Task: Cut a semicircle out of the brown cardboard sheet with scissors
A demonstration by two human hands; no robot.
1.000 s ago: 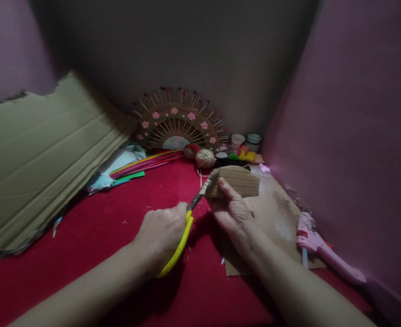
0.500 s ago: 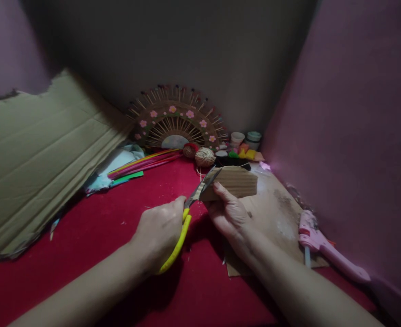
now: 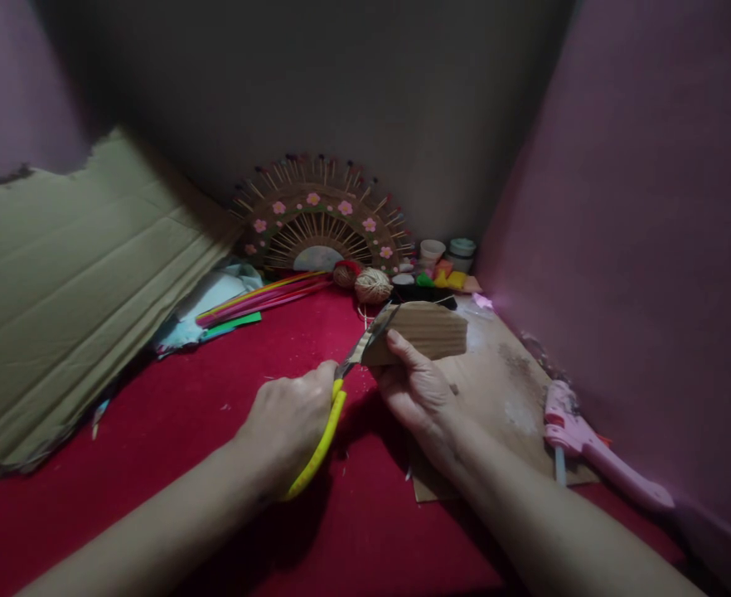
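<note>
My left hand (image 3: 288, 423) is closed round the yellow handles of a pair of scissors (image 3: 321, 456). The blades point up and to the right, on the left edge of a small piece of corrugated cardboard (image 3: 433, 327). My right hand (image 3: 418, 385) pinches this piece near its lower left, thumb on top and the other fingers mostly hidden beneath. A narrow strip at the cardboard's left edge lies by the blades. Both hands are above the red table surface (image 3: 216, 514).
A large cardboard sheet (image 3: 92, 290) leans at the left. Behind stand a flowered stick fan (image 3: 316, 215), a beige yarn ball (image 3: 374, 285) and small tubs (image 3: 462, 251). Coloured strips (image 3: 266, 298) lie left of the yarn. A pink glue gun (image 3: 595, 452) rests right on a cardboard mat (image 3: 496, 398).
The scissors' blades have closed together a little at the cardboard's left edge. My right hand still holds the piece in nearly the same place.
</note>
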